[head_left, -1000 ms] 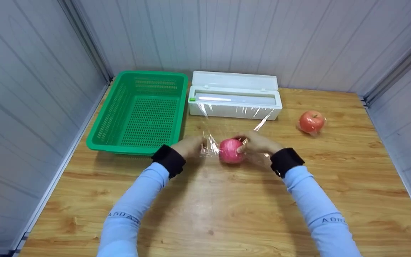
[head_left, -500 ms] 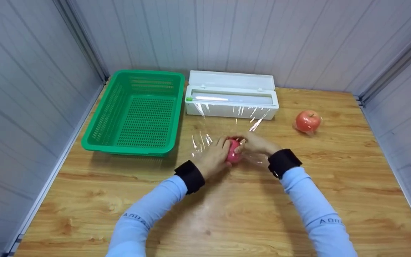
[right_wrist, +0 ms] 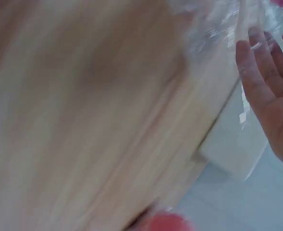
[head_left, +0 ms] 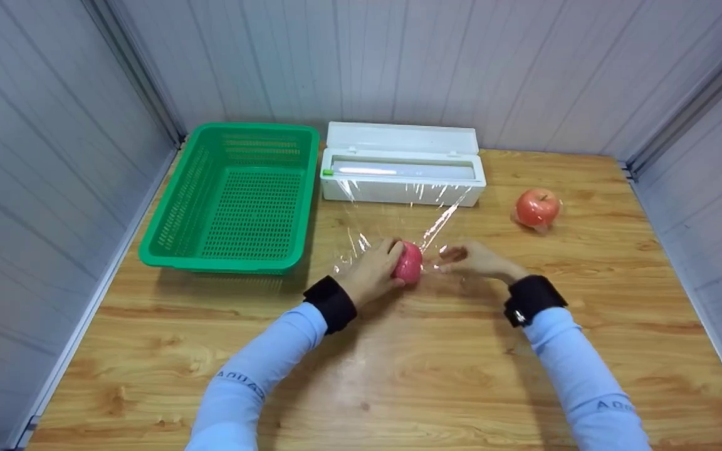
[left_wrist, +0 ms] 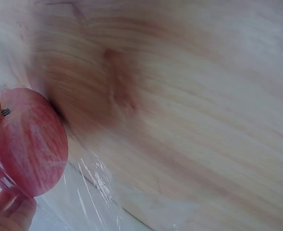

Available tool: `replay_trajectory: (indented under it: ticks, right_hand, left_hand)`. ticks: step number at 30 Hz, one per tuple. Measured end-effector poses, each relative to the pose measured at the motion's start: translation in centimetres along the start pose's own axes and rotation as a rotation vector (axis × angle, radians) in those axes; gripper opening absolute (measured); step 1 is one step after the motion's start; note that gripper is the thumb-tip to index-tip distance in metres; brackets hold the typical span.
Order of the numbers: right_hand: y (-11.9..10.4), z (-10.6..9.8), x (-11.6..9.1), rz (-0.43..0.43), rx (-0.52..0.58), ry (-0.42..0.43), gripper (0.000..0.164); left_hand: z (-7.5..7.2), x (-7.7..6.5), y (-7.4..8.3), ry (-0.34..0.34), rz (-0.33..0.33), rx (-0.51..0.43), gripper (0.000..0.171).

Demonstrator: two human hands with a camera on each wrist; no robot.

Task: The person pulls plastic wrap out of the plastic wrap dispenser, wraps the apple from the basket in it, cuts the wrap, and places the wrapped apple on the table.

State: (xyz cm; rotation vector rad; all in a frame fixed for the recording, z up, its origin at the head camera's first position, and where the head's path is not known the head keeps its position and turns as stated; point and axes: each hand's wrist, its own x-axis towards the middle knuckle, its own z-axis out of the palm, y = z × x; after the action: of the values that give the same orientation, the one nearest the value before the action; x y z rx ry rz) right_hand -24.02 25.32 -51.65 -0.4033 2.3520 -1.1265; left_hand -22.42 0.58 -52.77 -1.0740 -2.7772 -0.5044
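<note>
A red apple point(head_left: 408, 263) with plastic wrap over it is gripped by my left hand point(head_left: 373, 269), thumb and fingers around its left side. In the left wrist view the wrapped apple point(left_wrist: 33, 144) shows its stem, with fingertips at top and bottom. My right hand point(head_left: 475, 260) is just right of the apple, fingers loosely extended at the clear cling film point(head_left: 442, 228). The right wrist view shows that hand point(right_wrist: 273, 86) with its fingers spread beside crumpled film point(right_wrist: 208, 36). The film stretches from the apple back to the white dispenser box point(head_left: 402, 193).
The dispenser's lid point(head_left: 402, 138) stands raised at the back. A green plastic basket point(head_left: 223, 263) stands at the left. Another wrapped apple point(head_left: 538, 208) sits at the right on the wooden table point(head_left: 361, 376). Pale panel walls point(head_left: 398, 62) enclose the back and sides.
My left hand came in from the left and took hold of the apple. My right hand let go of the apple and moved right, its fingers opening.
</note>
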Motion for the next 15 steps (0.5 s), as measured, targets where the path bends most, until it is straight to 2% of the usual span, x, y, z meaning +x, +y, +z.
replay_trajectory:
  ticks: [3, 10, 15]
  right_hand:
    - [1.2, -0.1, -1.1, 0.033, -0.034, -0.005, 0.039]
    - [2.1, -0.7, -2.2, 0.020, 0.286, 0.011, 0.026]
    - [2.3, -1.5, -2.1, 0.026, 0.294, 0.040, 0.026]
  left_hand:
    - [-0.3, -0.1, -0.2, -0.012, -0.019, 0.001, 0.064]
    - [-0.4, 0.0, -0.7, -0.019, -0.046, -0.029, 0.062]
    - [-0.5, 0.2, -0.8, -0.024, -0.061, -0.038, 0.062]
